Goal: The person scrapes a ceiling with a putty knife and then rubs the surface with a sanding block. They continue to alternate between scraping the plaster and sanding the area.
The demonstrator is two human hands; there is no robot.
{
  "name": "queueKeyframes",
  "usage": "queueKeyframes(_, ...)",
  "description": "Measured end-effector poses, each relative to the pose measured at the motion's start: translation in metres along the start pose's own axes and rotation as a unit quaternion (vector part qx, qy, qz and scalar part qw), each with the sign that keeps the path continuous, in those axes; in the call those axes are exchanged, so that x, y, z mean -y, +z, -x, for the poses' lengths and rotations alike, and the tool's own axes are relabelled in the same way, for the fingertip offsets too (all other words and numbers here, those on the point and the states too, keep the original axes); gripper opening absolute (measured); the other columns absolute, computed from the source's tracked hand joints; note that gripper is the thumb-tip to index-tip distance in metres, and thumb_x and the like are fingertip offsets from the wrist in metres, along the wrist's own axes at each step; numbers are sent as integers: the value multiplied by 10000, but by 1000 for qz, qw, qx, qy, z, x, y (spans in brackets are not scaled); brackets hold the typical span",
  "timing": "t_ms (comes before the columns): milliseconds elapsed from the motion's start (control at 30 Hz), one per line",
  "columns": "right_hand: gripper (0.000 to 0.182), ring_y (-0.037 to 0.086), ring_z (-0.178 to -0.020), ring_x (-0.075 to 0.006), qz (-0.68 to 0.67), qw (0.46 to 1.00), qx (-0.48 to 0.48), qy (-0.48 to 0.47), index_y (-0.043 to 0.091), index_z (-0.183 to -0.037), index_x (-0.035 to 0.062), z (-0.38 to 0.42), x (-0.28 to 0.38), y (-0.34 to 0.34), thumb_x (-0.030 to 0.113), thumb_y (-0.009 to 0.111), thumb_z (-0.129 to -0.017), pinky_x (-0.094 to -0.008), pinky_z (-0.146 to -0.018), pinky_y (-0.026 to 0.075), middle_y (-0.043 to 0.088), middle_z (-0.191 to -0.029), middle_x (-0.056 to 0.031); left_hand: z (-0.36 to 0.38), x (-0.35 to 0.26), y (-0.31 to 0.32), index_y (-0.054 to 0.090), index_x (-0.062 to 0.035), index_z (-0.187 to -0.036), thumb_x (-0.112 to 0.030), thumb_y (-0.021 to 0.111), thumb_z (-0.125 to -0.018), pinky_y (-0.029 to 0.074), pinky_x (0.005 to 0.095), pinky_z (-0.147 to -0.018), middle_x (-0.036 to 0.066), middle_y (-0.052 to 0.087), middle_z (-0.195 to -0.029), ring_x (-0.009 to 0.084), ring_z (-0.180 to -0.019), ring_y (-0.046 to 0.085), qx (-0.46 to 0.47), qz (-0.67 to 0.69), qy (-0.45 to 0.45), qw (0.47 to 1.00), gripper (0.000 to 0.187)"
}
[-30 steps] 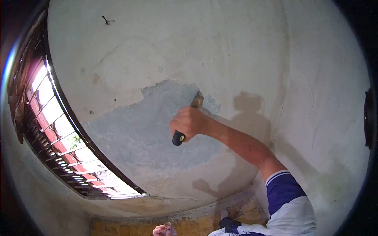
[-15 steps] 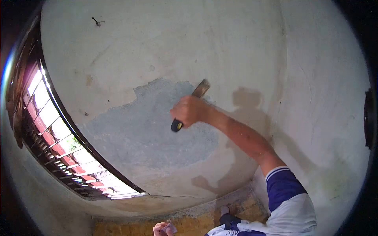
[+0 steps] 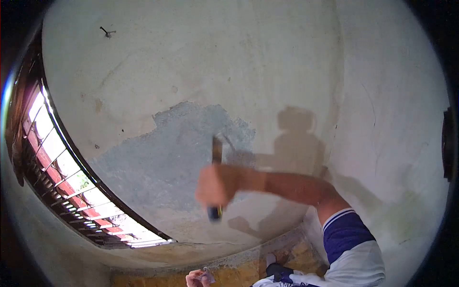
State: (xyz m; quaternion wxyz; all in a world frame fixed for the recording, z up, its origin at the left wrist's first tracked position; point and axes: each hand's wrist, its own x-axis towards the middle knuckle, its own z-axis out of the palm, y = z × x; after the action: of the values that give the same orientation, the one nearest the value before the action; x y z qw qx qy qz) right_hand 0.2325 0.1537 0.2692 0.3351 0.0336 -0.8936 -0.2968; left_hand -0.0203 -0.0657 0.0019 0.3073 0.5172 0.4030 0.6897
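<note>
My right hand (image 3: 217, 185) is wrapped round the black handle of a scraper (image 3: 217, 149), whose narrow brownish blade points up. Hand and tool are smeared by motion. Behind them is the wall (image 3: 191, 52), pale with a bare, rough-edged grey patch (image 3: 158, 158); the blade overlaps this patch in the view. At the bottom edge my left hand (image 3: 193, 278) is curled round a small, thin purplish thing (image 3: 207, 276) with a pale loop on top, and I cannot tell its kind.
A barred window (image 3: 71, 177) lets in bright light at left. High on the wall a dark nail-like hook (image 3: 106, 33) sticks out. A second wall (image 3: 387, 119) meets this one at right. Below are a yellowish floor (image 3: 239, 276) and part of my foot (image 3: 271, 259).
My right hand has swung down and slightly left with the scraper. The blade has gone from slanting up-right at the patch's upper edge to nearly upright, lower down. My left hand stays put.
</note>
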Motion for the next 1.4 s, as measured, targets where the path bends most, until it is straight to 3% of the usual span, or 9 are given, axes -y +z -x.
queueKeyframes(167, 267, 521, -474, -207, -36, 999, 7, 25, 485, -647, 130, 19, -23, 17, 249, 702, -548, -331, -484, 424, 474, -547, 2, 20, 17, -14, 507, -39, -987, -167, 651, -897, 530, 364, -763, 78, 580, -906, 103, -548, 523, -32, -7, -20, 999, 212)
queueKeyframes(367, 236, 537, -518, -203, 5, 995, 70, 68, 467, -638, 125, 38, -41, 15, 216, 674, -570, -337, -486, 421, 489, -583, -15, 16, 1, -8, 491, -48, -939, -147, 636, -906, 525, 359, -765, 71, 580, -873, 97, -537, 509, -33, 54, 8, 998, 178)
queueKeyframes(567, 242, 536, -513, -214, -68, 997, -25, 5, 477, -648, 132, 42, -35, 25, 227, 681, -561, -342, -503, 427, 484, -578, -8, 24, 30, -24, 490, -39, -921, -121, 643, -896, 530, 352, -740, 89, 569, -958, 101, -546, 501, -61, 59, -50, 995, 176)
queueKeyframes(667, 211, 535, -517, -219, 64, 986, 117, 97, 475, -646, 135, 52, -63, -8, 217, 661, -593, -348, -507, 433, 482, -582, -1, 14, 12, -9, 498, -45, -920, -139, 659, -887, 531, 336, -712, 80, 568, -931, 99, -560, 499, -59, 36, 17, 997, 190)
queueKeyframes(700, 224, 535, -517, -209, -28, 999, 20, 40, 473, -644, 141, 38, -49, -11, 243, 662, -579, -337, -502, 426, 479, -579, 4, 12, 5, -4, 502, -45, -916, -162, 671, -881, 524, 326, -730, 59, 572, -870, 96, -582, 503, -52, 42, 7, 998, 209)
queueKeyframes(833, 284, 535, -505, -191, -70, 997, -11, -18, 450, -621, 127, 27, -18, 7, 255, 689, -537, -315, -480, 408, 466, -552, 2, 6, 4, 11, 515, -31, -946, -167, 665, -886, 516, 323, -758, 47, 573, -833, 94, -606, 517, -38, 65, -40, 996, 211)
queueKeyframes(933, 224, 531, -504, -188, 14, 995, 80, 49, 432, -607, 128, 37, -40, 1, 213, 640, -604, -308, -472, 402, 456, -546, 13, 1, -10, 18, 521, -19, -998, -158, 653, -893, 511, 322, -760, 49, 575, -827, 96, -608, 529, -14, 39, -24, 999, 219)
queueKeyframes(1133, 228, 537, -466, -179, -32, 998, 25, -50, 465, -603, 139, 26, -7, 10, 224, 666, -539, -319, -447, 418, 477, -526, 3, 5, -4, 13, 529, -9, -1030, -162, 649, -896, 508, 319, -743, 64, 595, -852, 114, -619, 552, -13, 57, -22, 998, 236)
queueKeyframes(1400, 248, 533, -459, -196, -14, 994, 104, -1, 468, -595, 128, 33, -40, -1, 231, 684, -529, -330, -441, 430, 480, -516, -8, 11, 4, 2, 516, -20, -998, -171, 659, -892, 525, 338, -711, 47, 567, -795, 105, -597, 523, -48, 77, -2, 996, 235)
